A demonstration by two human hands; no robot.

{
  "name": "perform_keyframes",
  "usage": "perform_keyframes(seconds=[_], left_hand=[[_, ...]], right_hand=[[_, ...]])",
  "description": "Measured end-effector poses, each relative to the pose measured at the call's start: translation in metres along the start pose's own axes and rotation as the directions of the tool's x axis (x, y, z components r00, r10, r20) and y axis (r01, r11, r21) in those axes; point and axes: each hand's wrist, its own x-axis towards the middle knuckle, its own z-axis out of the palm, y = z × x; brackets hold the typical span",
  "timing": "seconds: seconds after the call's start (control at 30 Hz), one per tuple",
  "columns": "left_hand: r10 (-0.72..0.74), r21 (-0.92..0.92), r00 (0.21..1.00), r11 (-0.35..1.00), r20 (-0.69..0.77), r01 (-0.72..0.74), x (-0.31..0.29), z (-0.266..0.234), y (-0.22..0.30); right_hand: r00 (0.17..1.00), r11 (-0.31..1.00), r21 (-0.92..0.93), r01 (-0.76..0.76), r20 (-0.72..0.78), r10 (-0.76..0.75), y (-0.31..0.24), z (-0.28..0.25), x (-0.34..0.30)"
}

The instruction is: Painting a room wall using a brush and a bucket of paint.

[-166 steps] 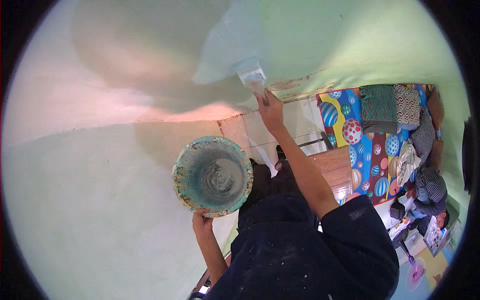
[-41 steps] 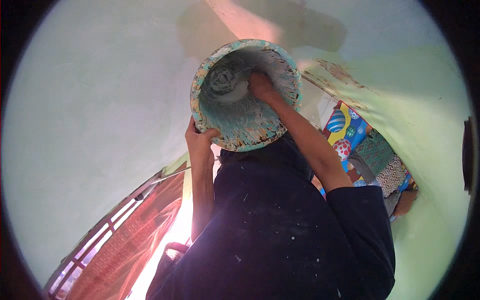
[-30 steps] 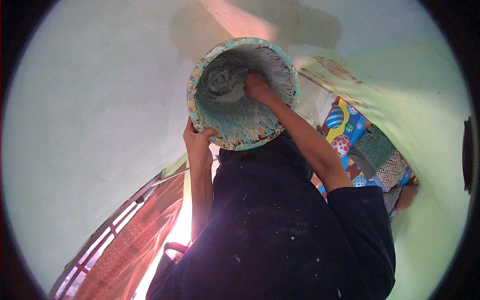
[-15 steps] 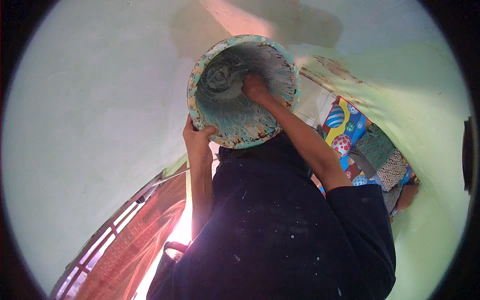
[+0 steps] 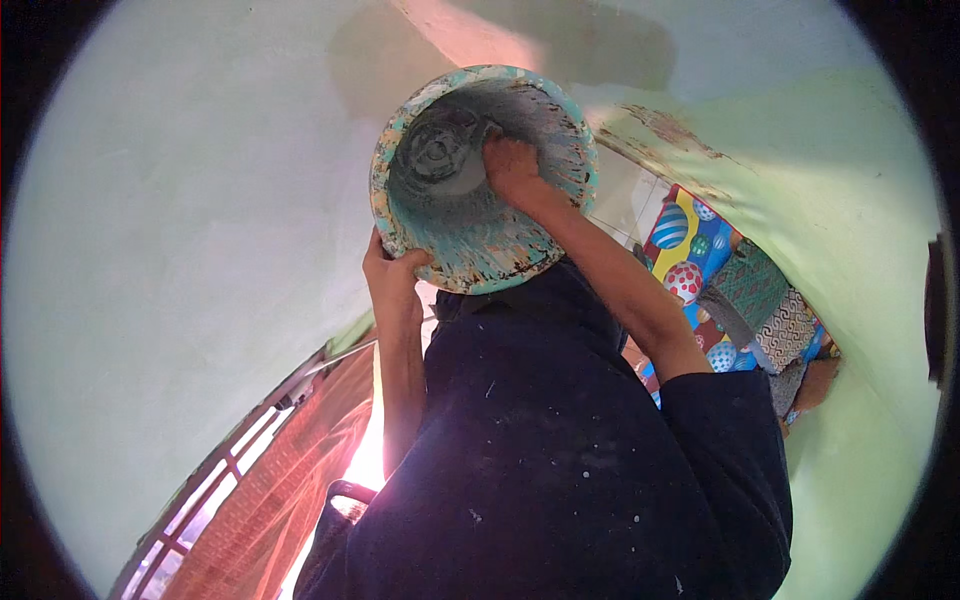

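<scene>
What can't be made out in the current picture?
- Head view: anything gripped in the right hand is too hidden by the hand itself and the shade to identify.
- Head view: most left hand fingertips, hidden behind the basin.
- Head view: part of the patterned mat, covered by the right forearm.
- Head view: the dark object at far right, cut off by the fisheye rim.

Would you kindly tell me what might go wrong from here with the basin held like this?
The left hand grips the basin at one side only, so it could tip or slip. The right hand is inside, so it might get smeared with the grey contents.
</scene>
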Motion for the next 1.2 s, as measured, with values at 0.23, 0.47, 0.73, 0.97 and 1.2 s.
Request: perform_keyframes(seconds=[0.23,0.47,0.73,0.97,1.2], left_hand=[[0.021,0.033,1.0,0.999,0.017,-0.021,0.0,0.002,0.002],[0.062,0.051,0.997,0.997,0.038,-0.064,-0.001,0.005,0.003],[0.052,0.035,0.997,0.998,0.05,-0.054,0.001,0.003,0.0],[0.041,0.032,0.997,0.999,0.066,-0.044,0.001,0.006,0.002],[-0.006,0.085,0.994,0.996,0.112,-0.004,0.017,-0.001,0.0]], right_hand=[[0.99,0.983,-0.119,0.138,-0.013,-0.141,-0.001,-0.007,0.018],[0.98,0.962,-0.188,0.198,0.024,-0.197,0.016,0.007,0.019],[0.979,0.963,-0.188,0.191,0.112,-0.172,0.008,0.001,0.003],[0.989,0.976,-0.162,0.146,0.027,-0.143,0.011,0.006,-0.003],[0.996,0.993,-0.083,0.081,0.052,-0.077,0.017,-0.005,-0.024]])
